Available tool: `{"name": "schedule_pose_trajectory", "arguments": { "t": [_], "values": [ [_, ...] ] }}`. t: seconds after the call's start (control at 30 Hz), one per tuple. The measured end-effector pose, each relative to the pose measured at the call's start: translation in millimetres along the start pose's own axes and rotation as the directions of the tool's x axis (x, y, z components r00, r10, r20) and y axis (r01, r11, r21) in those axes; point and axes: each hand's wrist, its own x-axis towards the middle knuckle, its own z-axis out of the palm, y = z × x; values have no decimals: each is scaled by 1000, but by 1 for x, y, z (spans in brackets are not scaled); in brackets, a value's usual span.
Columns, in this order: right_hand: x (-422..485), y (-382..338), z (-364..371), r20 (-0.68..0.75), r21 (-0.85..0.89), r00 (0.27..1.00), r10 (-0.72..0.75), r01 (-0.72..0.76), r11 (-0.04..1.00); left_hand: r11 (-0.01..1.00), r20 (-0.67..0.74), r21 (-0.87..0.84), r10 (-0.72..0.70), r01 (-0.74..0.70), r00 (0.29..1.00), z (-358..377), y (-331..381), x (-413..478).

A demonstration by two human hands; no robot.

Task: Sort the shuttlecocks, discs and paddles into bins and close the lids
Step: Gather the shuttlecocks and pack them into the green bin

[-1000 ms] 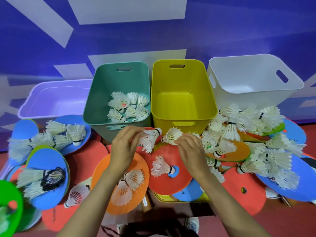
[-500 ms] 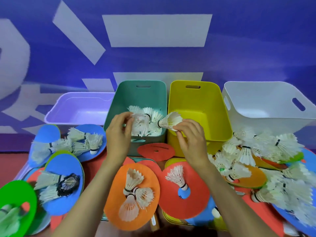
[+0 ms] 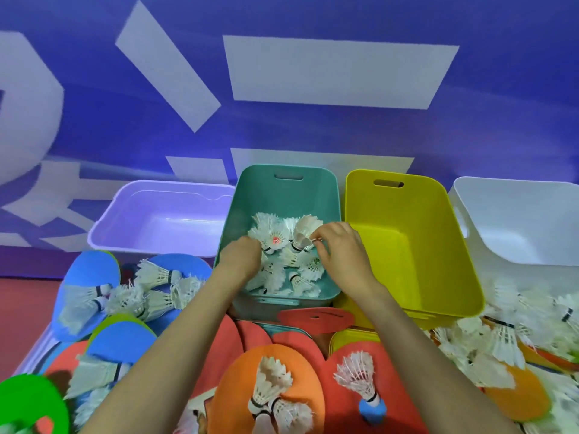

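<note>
The right hand (image 3: 340, 250) pinches a shuttlecock (image 3: 305, 227) above the shuttlecocks (image 3: 308, 267) heaped in the teal bin (image 3: 282, 195), where the left hand (image 3: 241, 261), its grip hidden, has dropped from the rim, with a lilac bin (image 3: 163, 195), yellow bin (image 3: 438, 245) and white bin (image 3: 517, 220) alongside on a tabletop (image 3: 127, 268) strewn with paddles (image 3: 297, 358), before a blue wall (image 3: 501, 120).

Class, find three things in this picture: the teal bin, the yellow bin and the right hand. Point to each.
teal bin (image 3: 286, 195), head view, far inner wall under the handle slot.
yellow bin (image 3: 388, 208), head view, far inner wall.
right hand (image 3: 341, 249), head view, back of the hand.
</note>
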Motion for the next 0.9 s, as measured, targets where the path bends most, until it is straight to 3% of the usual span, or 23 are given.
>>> {"name": "schedule_pose_trajectory", "arguments": {
  "t": [0.07, 0.23, 0.43, 0.57, 0.7, 0.83, 0.9],
  "values": [
    [8, -2, 7, 114, -30, 994, 1, 3, 1000, 1000, 69, -18, 18, -17, 997, 6, -6, 6],
    [24, -9, 24, 328, -133, 944, 35, 9, 991, 992, 88, -120, 41, -30, 995, 6, -19, 9],
    [27, -13, 32, 356, -150, 932, 74, -21, 989, 961, -44, -260, 80, -89, 996, 2, -20, -5],
    [12, -8, 25, 277, -107, 960, 33, -3, 994, 945, -141, -306, 77, -117, 987, 5, -12, -22],
    [-15, -5, 11, 78, 51, 996, -51, 48, 998, 886, -331, -406, 88, -226, 939, 15, 4, -46],
    [-50, -4, -7, -155, 139, 985, -79, 101, 985, 799, -668, -393, 93, -455, 739, 28, 21, -80],
    [-72, -4, -14, -229, 145, 970, -82, 118, 982, 777, -729, -352, 123, -522, 673, 35, 27, -99]
  ]
}}
